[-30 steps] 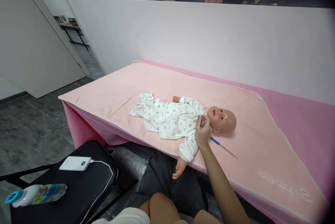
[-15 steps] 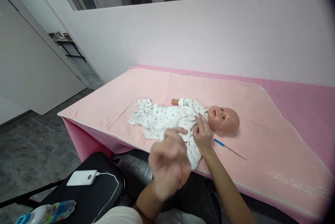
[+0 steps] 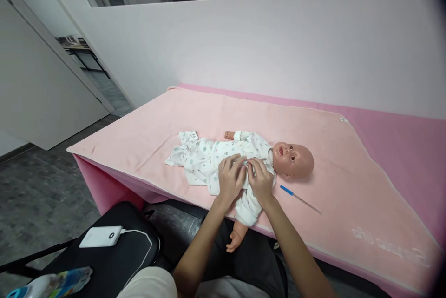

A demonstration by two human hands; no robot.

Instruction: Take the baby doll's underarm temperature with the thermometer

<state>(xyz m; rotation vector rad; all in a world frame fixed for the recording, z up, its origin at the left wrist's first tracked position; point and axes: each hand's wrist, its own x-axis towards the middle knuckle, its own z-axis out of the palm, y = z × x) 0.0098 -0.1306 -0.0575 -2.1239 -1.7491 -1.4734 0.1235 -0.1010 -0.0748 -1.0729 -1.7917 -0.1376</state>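
A baby doll (image 3: 296,161) lies on its back on the pink blanket (image 3: 146,126), head to the right. It wears a white printed baby top (image 3: 226,149) and trousers (image 3: 195,161). My left hand (image 3: 230,176) and my right hand (image 3: 259,178) meet over the chest, both with fingertips pinched on the front of the top. A small bit of fabric or fastener between them is too small to make out. The doll's near arm (image 3: 239,233) hangs over the table edge below my hands. A thin blue-handled thermometer-like stick (image 3: 287,190) lies right of my right hand.
A black chair (image 3: 114,261) at lower left holds a white power bank (image 3: 101,236) with a cable and a bottle (image 3: 59,284) with a blue cap. Behind the table rises a white wall (image 3: 261,51). A door (image 3: 38,79) stands at the left.
My left hand has come up from the table's near edge onto the doll's chest beside my right hand. My right hand has moved slightly left. The view has shifted a little.
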